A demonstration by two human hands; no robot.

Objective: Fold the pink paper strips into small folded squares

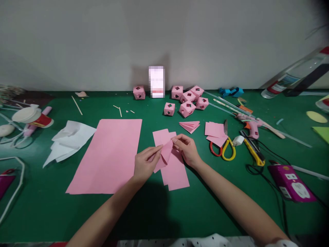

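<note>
Between my two hands is a small folded piece of pink paper, pinched at its left edge by my left hand and at its upper right corner by my right hand. Both hands are closed on it. Beneath it lie overlapping pink paper strips. A large stack of pink sheets lies left of my left hand. Beyond my right hand are several folded pink triangles. Small pink squares lie farther right, next to scissors with red and yellow handles.
Several pink paper cubes with cut-out holes stand near the wall, by a blurred bright screen. On the right are a pink glue gun, a yellow cutter, a purple power box and a bottle. Crumpled white paper lies left.
</note>
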